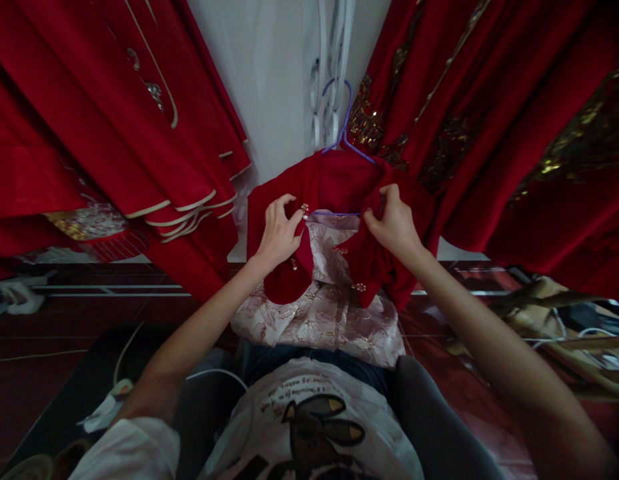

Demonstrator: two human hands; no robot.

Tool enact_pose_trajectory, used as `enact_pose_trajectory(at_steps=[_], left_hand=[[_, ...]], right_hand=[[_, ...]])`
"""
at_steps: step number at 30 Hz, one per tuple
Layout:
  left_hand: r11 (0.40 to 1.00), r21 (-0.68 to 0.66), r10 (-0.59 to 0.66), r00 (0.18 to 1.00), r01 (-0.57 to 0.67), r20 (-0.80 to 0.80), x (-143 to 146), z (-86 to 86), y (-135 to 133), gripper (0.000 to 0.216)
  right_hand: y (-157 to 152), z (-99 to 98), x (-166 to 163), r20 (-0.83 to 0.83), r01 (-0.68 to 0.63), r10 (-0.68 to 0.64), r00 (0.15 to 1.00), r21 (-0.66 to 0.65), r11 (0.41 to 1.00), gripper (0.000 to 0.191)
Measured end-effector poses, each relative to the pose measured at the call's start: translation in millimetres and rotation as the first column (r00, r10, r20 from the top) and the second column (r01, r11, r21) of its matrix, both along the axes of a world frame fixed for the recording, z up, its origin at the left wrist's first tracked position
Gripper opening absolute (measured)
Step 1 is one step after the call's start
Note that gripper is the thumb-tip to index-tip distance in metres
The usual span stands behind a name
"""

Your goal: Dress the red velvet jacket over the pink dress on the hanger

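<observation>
While red jacket (349, 187) hangs centre on purple hanger (348, 110), left hand (281, 230) and right hand (395, 223) each grip it, fingers pinching front edges. Pale patterned garment (314, 320) under jacket, nearer. Light-trimmed red garments (154, 153) crowd left; sequined red garments (489, 160) right, close against jacket. White cord (217, 372) near left.

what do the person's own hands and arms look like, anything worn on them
The left hand and right hand are bare, with no gloves, and no watch or bracelet shows. The left arm has a loose white sleeve on its upper part; no sleeve shows on the right.
</observation>
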State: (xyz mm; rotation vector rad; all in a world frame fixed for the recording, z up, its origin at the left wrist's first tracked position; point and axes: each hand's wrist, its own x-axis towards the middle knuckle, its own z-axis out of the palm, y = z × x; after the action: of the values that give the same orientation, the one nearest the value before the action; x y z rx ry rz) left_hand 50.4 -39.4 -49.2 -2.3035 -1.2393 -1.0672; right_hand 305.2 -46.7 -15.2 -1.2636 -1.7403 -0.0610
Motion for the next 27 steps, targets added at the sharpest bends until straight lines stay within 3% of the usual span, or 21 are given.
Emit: enact_pose_trajectory(at_steps=[3,7,12,15,21,24,27], left_hand=[[0.997,-0.055,0.05,0.989,-0.058,-0.139,7.4,-8.3,-15.4,0.032],[0.989,-0.15,-0.046,0.98,0.017,-0.195,16.2,-12.9,-19.5,0.031],[0.967,-0.182,-0.18,0.984,0.179,0.011,29.3,-9.5,-15.8,0.021],[0.953,-0.173,-0.205,0.95,0.248,0.236,37.2,-8.2,-10.6,0.005],[0.902,-0.252,-0.087,0.72,0.35,0.688,44.7,-11.8,2.9,0.018],[0.874,-0.286,-0.07,0.684,0.393,0.726,44.1,-12.4,6.2,0.019],[0.862,-0.316,-0.113,0.757,0.397,0.643,41.5,-9.8,6.2,0.016]], right_hand=[[-3.6,0.7,-9.4,-0.025,-0.073,0.074,0.997,0.019,0.997,0.029],[-10.8,0.3,-29.6,0.017,-0.216,0.216,0.976,-0.008,0.976,0.023],[-17.8,-7.9,-49.4,-0.067,-0.376,0.371,0.926,-0.08,0.923,0.019],[-18.9,-15.8,-52.1,-0.175,-0.434,0.414,0.893,-0.098,0.895,0.024],[-15.8,-31.6,-49.6,-0.32,-0.504,0.454,0.832,-0.091,0.859,0.027],[-13.6,-36.9,-49.9,-0.344,-0.466,0.412,0.844,-0.089,0.88,0.021],[-11.7,-39.5,-51.2,-0.375,-0.452,0.394,0.839,-0.081,0.888,0.02]])
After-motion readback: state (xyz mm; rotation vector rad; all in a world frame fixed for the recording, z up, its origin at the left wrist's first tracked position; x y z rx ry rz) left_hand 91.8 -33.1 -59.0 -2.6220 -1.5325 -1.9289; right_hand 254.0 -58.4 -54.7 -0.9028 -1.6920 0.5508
